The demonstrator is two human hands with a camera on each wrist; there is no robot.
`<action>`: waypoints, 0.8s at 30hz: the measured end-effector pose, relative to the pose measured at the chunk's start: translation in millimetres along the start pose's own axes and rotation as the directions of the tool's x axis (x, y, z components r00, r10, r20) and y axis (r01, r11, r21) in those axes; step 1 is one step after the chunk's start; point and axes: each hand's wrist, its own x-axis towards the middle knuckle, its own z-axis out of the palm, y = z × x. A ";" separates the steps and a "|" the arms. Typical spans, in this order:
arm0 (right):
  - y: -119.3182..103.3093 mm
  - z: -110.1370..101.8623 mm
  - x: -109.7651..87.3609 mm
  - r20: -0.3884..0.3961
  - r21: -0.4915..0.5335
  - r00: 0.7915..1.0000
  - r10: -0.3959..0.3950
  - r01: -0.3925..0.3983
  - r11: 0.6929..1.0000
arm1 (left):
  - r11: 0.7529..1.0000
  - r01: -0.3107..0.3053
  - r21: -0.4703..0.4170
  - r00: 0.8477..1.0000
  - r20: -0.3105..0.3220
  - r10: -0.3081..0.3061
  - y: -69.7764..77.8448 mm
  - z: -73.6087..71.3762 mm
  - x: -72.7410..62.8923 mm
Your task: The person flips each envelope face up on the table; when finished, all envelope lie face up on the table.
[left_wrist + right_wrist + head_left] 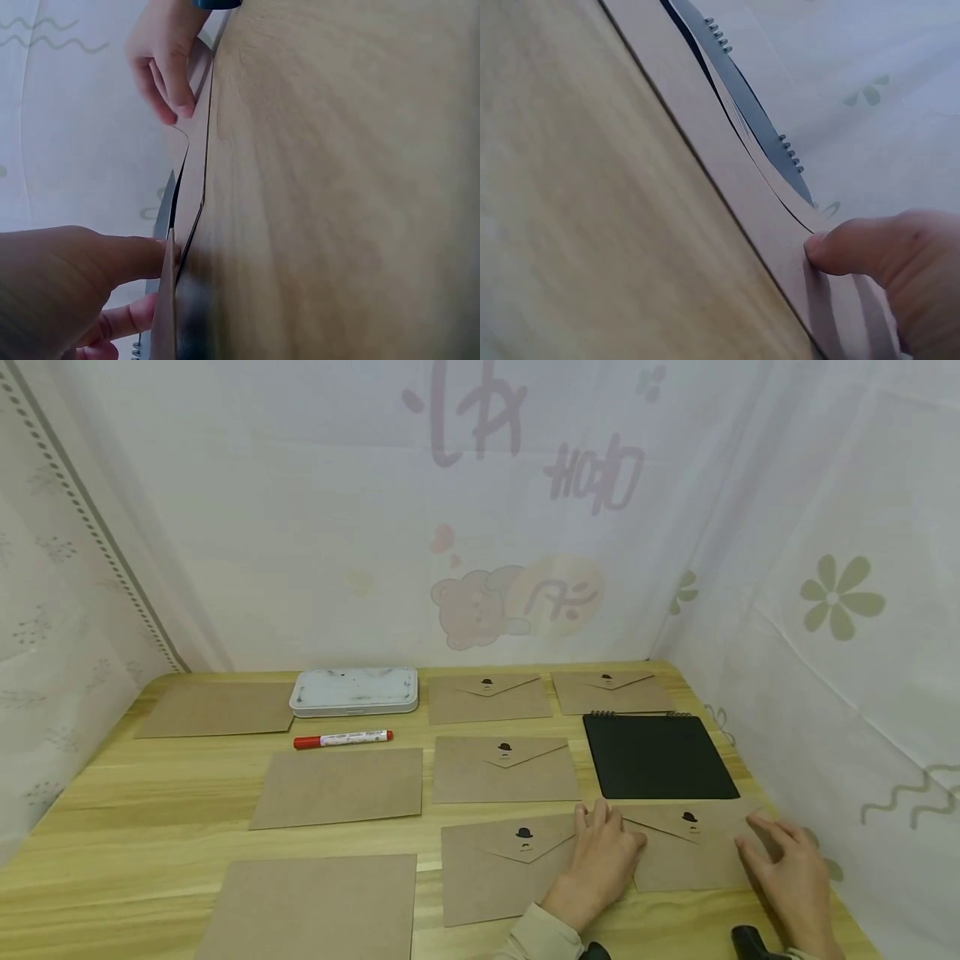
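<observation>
A brown envelope (682, 860) with a small black hat print lies flat at the front right, its pointed flap facing up. Over its left end, my left hand (603, 860) has its fingertips down, also covering the right end of a neighbouring envelope (487, 885). At the right end, my right hand (795, 868) rests with thumb and fingers spread apart. The right wrist view shows that thumb (825, 251) touching the paper; the other fingers are mostly hidden there. In the left wrist view, my left thumb (142, 255) meets the paper's edge.
A black spiral notebook (660, 756) lies just behind the envelope. Several more envelopes, such as one at centre (502, 785), are laid in rows. A red-capped marker (345, 739) and a white tin case (352, 689) lie farther back. Pale curtains (300, 527) enclose the wooden table (90, 827).
</observation>
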 end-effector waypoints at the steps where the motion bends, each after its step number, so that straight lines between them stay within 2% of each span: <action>1: 0.5 -0.1 0.0 0.008 -0.004 1.000 -0.006 0.006 1.000 | 1.000 0.004 0.002 1.000 0.000 -0.004 0.2 -0.1 0.1; 6: 2.9 -1.2 -0.5 0.046 -0.022 0.999 -0.024 0.025 0.999 | 1.000 0.019 0.007 1.000 -0.003 -0.019 0.4 0.0 -0.1; 10: 3.9 -1.4 0.7 0.035 -0.021 0.998 -0.048 0.049 0.999 | 1.000 0.027 0.008 1.000 -0.013 -0.027 0.2 -0.2 -0.2; 13: 2.9 -1.7 -0.2 0.020 -0.043 0.999 -0.028 0.029 0.999 | 0.999 0.033 -0.010 0.998 -0.060 -0.034 0.4 0.0 -0.2; 16: 1.2 -1.7 -1.1 -0.010 -0.051 1.000 -0.009 0.009 0.999 | 0.997 0.031 -0.071 0.987 -0.154 -0.041 0.3 -0.9 0.6; 20: -1.4 -1.1 1.2 -0.134 0.049 0.991 -0.030 0.037 0.998 | 0.988 -0.008 -0.156 0.962 -0.270 -0.035 0.3 -11.7 3.3; 24: -7.1 -0.4 2.9 -0.278 0.157 0.960 -0.034 0.080 0.984 | 0.974 -0.034 -0.222 0.942 -0.333 -0.042 -1.7 -35.2 3.8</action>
